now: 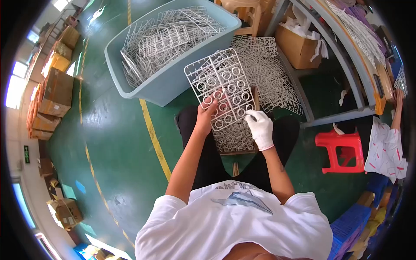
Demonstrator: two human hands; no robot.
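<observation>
White plastic ring frame (223, 86): flat lattice, rounded corners, round rings (211, 81) in rows, sparser toward its far-left corner. Held slanting over the far edge of a box (237, 152) of loose rings (234, 138), clasped at left by left grip (207, 112), pinched at lower right by white-gloved right grip (260, 128).

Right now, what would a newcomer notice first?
Probably the big blue tub heaped with white grids, near the top. In the middle, a bare left hand holds one grid, with a gloved right hand at its edge. A red stool stands out at the right.
</observation>
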